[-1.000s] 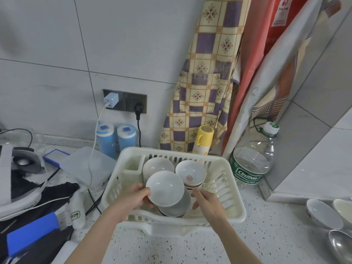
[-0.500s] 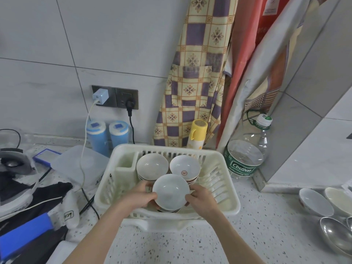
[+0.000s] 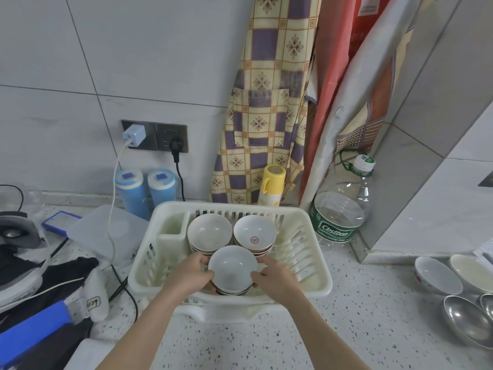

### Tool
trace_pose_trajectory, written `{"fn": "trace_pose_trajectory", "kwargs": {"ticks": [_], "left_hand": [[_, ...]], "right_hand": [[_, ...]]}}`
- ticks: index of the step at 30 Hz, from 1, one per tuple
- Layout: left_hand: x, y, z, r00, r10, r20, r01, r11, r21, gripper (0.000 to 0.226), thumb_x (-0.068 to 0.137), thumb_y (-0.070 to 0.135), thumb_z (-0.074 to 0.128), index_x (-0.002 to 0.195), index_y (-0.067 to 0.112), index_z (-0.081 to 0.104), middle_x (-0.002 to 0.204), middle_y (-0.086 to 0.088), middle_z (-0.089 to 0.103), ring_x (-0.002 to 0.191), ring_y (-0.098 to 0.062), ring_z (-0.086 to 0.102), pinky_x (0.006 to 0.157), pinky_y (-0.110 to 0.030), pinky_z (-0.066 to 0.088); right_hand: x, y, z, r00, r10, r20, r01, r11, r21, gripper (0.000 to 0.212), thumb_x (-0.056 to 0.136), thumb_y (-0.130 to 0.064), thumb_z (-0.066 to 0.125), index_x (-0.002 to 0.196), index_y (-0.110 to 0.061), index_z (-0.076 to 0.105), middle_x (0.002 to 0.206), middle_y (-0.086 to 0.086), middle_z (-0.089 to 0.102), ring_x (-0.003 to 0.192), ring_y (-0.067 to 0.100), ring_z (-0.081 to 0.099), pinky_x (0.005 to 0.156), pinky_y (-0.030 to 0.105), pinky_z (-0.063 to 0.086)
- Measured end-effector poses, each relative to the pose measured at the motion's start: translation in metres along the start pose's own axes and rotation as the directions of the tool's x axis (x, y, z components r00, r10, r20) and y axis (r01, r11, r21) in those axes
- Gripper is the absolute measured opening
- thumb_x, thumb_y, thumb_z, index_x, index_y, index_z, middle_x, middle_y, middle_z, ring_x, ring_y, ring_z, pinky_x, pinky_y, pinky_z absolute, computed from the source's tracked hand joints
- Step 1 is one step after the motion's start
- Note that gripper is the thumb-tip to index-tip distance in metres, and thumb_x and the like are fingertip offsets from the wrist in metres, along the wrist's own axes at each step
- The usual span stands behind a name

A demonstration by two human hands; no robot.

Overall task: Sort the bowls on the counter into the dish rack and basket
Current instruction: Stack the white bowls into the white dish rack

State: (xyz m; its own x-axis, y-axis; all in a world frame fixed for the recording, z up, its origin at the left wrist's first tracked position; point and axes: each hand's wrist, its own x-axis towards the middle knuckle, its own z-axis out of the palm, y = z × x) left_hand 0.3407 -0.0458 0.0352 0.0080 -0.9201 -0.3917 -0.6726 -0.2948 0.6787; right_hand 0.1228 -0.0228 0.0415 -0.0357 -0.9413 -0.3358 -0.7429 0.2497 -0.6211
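Observation:
A white plastic dish rack (image 3: 314,263) stands on the speckled counter in front of me. Two stacks of white bowls fill its back: a plain-topped stack (image 3: 209,232) on the left and a stack with a red emblem in the top bowl (image 3: 254,235) on the right. At the rack's front sits a third stack of white bowls (image 3: 232,268). My left hand (image 3: 190,276) grips its left side and my right hand (image 3: 274,280) grips its right side, thumbs on the top rim.
At the right counter edge lie white ceramic bowls (image 3: 437,275) and steel bowls (image 3: 466,320). A big water bottle (image 3: 338,212), a yellow flask (image 3: 272,184) and two blue canisters (image 3: 145,192) stand behind the rack. Cables, a black cloth and a blue-edged device crowd the left.
The top bowl was tilted and raised a second ago; both hands lowered it level onto the front stack, and the right hand closed in on its right side.

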Motion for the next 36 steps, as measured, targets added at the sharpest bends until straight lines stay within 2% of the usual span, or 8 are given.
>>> {"fn": "trace_pose_trajectory", "kwargs": {"ticks": [5,12,17,20,23,27,31,36], "left_hand": [[-0.003,0.0,0.001,0.996,-0.009,-0.09,0.01,1.0,0.016,0.029,0.079,0.031,0.067,0.103,0.034,0.051,0.1,0.019,0.059,0.085,-0.006,0.06,0.066,-0.028,0.042],[0.002,-0.006,0.003,0.982,-0.081,-0.172,0.066,0.994,-0.092,0.03,0.076,0.045,0.068,0.096,0.03,0.051,0.086,0.008,0.071,0.08,-0.014,0.066,0.069,-0.032,0.05],[-0.01,0.002,0.001,0.941,-0.029,-0.336,-0.076,0.952,-0.295,0.019,0.087,0.035,0.067,0.101,0.023,0.059,0.081,0.001,0.071,0.074,-0.009,0.065,0.06,-0.029,0.044],[-0.029,0.013,-0.006,0.926,-0.077,-0.37,-0.204,0.722,-0.661,0.006,0.091,0.024,0.06,0.093,0.018,0.063,0.073,-0.004,0.064,0.042,-0.002,0.046,0.04,-0.014,0.035],[-0.058,0.033,0.007,0.933,-0.106,-0.344,-0.273,0.417,-0.867,0.018,0.091,0.022,0.052,0.079,0.026,0.064,0.061,-0.001,0.058,0.036,-0.005,0.033,0.032,-0.014,0.017],[-0.09,0.074,0.078,0.964,-0.057,-0.259,-0.23,0.302,-0.925,0.031,0.094,0.021,0.048,0.067,0.023,0.065,0.05,0.002,0.055,0.032,-0.008,0.031,0.042,-0.024,0.01],[-0.1,0.124,0.177,0.994,-0.002,-0.113,-0.103,0.4,-0.911,0.028,0.096,0.018,0.045,0.073,0.015,0.06,0.05,0.0,0.053,0.034,-0.008,0.029,0.036,-0.018,0.018],[-0.108,0.193,0.3,0.987,0.046,0.156,0.095,0.618,-0.781,0.02,0.098,0.021,0.046,0.086,0.009,0.058,0.057,-0.005,0.057,0.037,-0.011,0.029,0.04,-0.021,0.02]], "right_hand": [[0.002,0.003,0.006,0.998,-0.031,-0.058,0.024,0.993,-0.114,0.048,0.083,-0.052,0.054,0.13,-0.045,0.049,0.089,-0.014,0.074,0.093,0.013,0.066,0.082,0.032,0.052],[-0.001,0.005,0.006,0.989,-0.005,-0.145,0.008,1.0,0.018,0.05,0.082,-0.066,0.049,0.124,-0.041,0.055,0.083,-0.012,0.071,0.087,0.013,0.066,0.077,0.031,0.052],[-0.011,0.006,-0.001,0.977,-0.027,-0.21,0.076,0.97,0.231,0.031,0.085,-0.056,0.048,0.105,-0.039,0.065,0.074,-0.003,0.071,0.072,0.013,0.065,0.065,0.029,0.049],[-0.02,0.014,-0.011,0.977,-0.068,-0.201,0.161,0.855,0.493,0.018,0.088,-0.043,0.055,0.088,-0.032,0.069,0.063,-0.003,0.066,0.058,0.012,0.055,0.06,0.028,0.044],[-0.03,0.026,-0.033,0.977,-0.048,-0.207,0.197,0.567,0.8,0.018,0.093,-0.026,0.061,0.083,-0.02,0.074,0.056,-0.004,0.06,0.051,0.006,0.048,0.051,0.019,0.038],[-0.052,0.072,-0.068,0.983,0.015,-0.184,0.164,0.382,0.91,0.019,0.095,-0.017,0.06,0.088,-0.017,0.077,0.057,0.003,0.06,0.043,0.008,0.038,0.043,0.018,0.032],[-0.089,0.162,-0.107,0.948,0.234,-0.217,0.139,0.312,0.94,0.019,0.096,-0.016,0.058,0.091,-0.014,0.077,0.059,0.007,0.059,0.043,0.012,0.03,0.044,0.022,0.028],[-0.13,0.284,-0.147,0.745,0.65,-0.148,0.018,0.203,0.979,0.013,0.095,-0.019,0.061,0.103,-0.012,0.069,0.07,0.007,0.067,0.041,0.01,0.032,0.038,0.018,0.028]]}}
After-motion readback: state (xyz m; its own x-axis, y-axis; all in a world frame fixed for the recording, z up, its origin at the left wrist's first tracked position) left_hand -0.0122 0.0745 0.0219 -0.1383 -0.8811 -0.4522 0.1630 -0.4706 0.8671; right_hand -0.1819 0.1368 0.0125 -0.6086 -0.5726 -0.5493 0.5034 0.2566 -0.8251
